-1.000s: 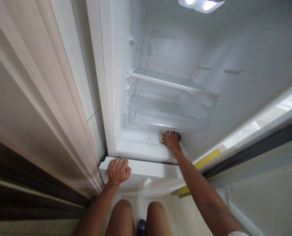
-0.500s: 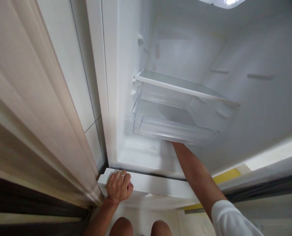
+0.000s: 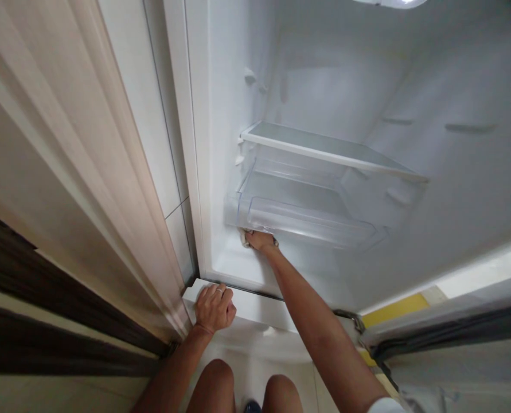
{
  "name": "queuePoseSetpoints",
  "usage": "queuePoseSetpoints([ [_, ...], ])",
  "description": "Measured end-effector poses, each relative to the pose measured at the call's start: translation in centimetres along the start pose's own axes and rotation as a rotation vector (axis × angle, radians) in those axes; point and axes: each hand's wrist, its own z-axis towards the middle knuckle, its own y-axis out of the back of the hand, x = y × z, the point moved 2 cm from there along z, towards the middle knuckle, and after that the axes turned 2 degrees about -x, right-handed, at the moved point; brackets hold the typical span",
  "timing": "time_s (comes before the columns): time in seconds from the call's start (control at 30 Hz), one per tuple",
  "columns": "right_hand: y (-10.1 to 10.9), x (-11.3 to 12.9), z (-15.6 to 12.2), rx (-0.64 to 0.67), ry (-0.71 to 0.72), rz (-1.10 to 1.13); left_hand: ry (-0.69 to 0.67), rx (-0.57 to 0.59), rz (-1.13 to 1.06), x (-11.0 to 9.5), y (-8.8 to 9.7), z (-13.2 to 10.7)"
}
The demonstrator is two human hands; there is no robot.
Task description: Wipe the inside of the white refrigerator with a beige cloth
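My right hand [image 3: 261, 240] reaches inside an open fridge [image 3: 238, 264], low at the left, under a clear plastic drawer [image 3: 311, 221]. It is closed on a pale, crumpled cloth [image 3: 245, 237], pressed against the white fridge floor near the left wall. Part of the hand and most of the cloth are hidden by the drawer front. With its fingers curled over the top, my left hand [image 3: 214, 307] grips the left end of a white ledge, the top edge of the lower freezer drawer [image 3: 255, 307]. A ring is on one of its fingers.
A glass shelf [image 3: 324, 140] with a white rim sits above the clear drawer. At the right stands the open fridge door [image 3: 461, 327], with a yellow strip [image 3: 395, 311] beside it. Close on the left is a wooden door frame [image 3: 109, 143]. My knees are below.
My right hand has come from deeper under the clear drawer to the left and forward, so the hand and cloth now show. My left hand keeps its hold. The view has shifted slightly.
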Motion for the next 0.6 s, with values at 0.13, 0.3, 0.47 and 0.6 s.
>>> queuePoseSetpoints([
  [0.13,-0.7,3.1,-3.0,-0.049,0.061,0.032,0.001,0.019,0.023,0.0,-0.1,0.0],
  [0.3,-1.0,4.4,-6.8,-0.125,0.057,0.072,0.016,0.050,0.044,0.0,-0.4,-0.2],
  [0.47,-0.8,5.1,-10.0,-0.172,0.061,0.087,0.025,0.065,0.049,0.1,-0.6,-0.3],
  [0.6,-0.6,5.4,-12.4,-0.210,0.074,0.086,0.036,0.060,0.052,0.1,-0.7,-0.4],
])
